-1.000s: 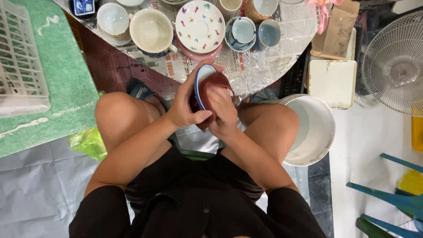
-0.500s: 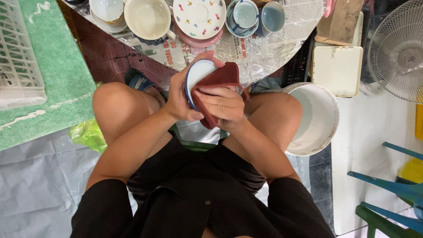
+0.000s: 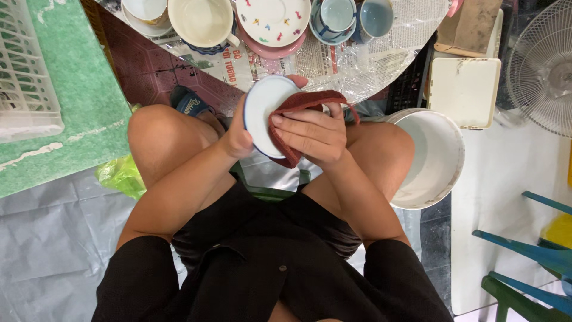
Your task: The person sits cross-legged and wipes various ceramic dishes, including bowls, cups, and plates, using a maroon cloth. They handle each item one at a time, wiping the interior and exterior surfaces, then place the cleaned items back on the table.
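I sit with my knees apart and hold a small white bowl (image 3: 262, 110) with a thin blue rim over my lap. My left hand (image 3: 241, 136) grips its edge, thumb at the bottom and a fingertip showing over the top. My right hand (image 3: 310, 132) presses a dark red cloth (image 3: 301, 101) against the bowl's right side, fingers spread flat over the cloth. The bowl's outer face is turned toward me.
Ahead, crockery stands on newspaper: a cream bowl (image 3: 201, 21), a white plate with coloured specks (image 3: 274, 19), two pale blue cups (image 3: 357, 18). A white bucket (image 3: 435, 158) sits by my right knee, a white basket (image 3: 24, 77) on green matting at left, a fan (image 3: 545, 65) at right.
The bowl has been turned: its dark inside faced me a second ago, now its white outer side does. The cloth moved from inside the bowl to its right side.
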